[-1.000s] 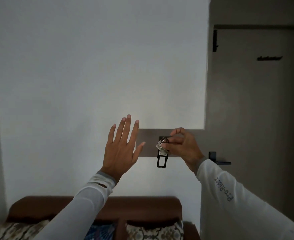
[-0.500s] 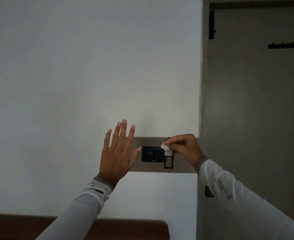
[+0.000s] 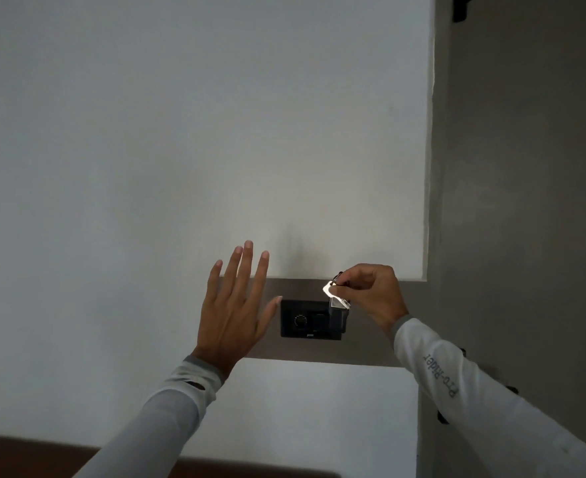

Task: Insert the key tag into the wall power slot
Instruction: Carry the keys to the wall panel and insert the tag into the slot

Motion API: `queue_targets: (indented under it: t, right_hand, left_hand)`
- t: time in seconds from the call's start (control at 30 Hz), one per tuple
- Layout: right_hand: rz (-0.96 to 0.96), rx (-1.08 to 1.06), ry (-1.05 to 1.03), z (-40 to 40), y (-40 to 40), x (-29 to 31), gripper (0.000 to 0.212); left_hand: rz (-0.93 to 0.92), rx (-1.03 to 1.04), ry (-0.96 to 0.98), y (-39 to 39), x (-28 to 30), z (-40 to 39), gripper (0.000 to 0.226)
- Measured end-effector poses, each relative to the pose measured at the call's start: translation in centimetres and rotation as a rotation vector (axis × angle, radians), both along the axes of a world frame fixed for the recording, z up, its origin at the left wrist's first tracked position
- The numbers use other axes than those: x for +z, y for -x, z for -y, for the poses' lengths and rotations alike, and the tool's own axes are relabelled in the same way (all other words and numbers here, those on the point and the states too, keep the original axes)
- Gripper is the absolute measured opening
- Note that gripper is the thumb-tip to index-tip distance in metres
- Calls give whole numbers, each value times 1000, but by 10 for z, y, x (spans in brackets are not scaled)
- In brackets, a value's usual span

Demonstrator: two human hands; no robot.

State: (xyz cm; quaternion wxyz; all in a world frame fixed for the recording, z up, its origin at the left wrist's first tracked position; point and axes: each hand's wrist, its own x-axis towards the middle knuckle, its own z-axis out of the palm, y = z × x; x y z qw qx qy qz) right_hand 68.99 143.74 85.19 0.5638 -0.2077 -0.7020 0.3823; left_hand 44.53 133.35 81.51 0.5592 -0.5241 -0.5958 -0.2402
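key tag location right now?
Head view, lower centre-right: the key tag hangs from the right hand at the right end of the black wall panel.

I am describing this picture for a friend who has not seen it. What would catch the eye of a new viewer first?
First the bright key, pinched in the right hand at the top right corner of the black wall panel, with the dark tag hanging below it against the panel. Next the left hand, open with fingers spread, just left of the panel. All around is a plain white wall.
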Motion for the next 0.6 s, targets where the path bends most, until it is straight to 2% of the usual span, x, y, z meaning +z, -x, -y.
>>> queue_targets:
  t: [0.17, 0.37, 0.6]
  right_hand:
    - [2, 3, 38, -40, 29, -5, 40]
    - [133, -118, -92, -88, 61, -12, 25]
    - [199, -133, -153, -129, 82, -37, 27]
  left_hand:
    - [26, -44, 24, 27, -9, -56, 74]
    - [50, -96, 29, 56, -24, -127, 74]
    - [117, -155, 79, 96, -69, -187, 69]
